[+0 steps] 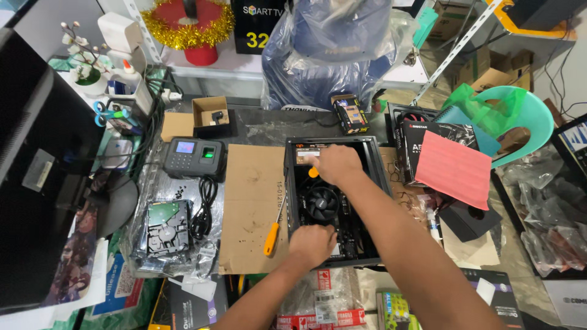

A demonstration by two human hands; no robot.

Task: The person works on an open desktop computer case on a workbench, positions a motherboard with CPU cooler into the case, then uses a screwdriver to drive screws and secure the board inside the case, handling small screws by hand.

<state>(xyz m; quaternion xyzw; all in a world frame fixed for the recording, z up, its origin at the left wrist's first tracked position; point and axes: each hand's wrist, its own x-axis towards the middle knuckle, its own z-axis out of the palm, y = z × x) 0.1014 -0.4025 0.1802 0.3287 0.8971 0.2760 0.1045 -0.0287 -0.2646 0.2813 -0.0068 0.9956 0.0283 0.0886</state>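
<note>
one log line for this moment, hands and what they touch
left hand: on near edge inside pc case | right hand: reaching in at far end | cooler fan: between hands | screwdriver: on cardboard, untouched

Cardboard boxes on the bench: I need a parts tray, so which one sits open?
The small brown cardboard box behind the fingerprint terminal: its top is open, showing a small dark part inside. The printed boxes are closed.

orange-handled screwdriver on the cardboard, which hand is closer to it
Left. The left hand rests at the near edge of the open computer case, just right of the orange-handled screwdriver. The right hand is deeper in the case, toward its far end, farther from the tool.
</note>
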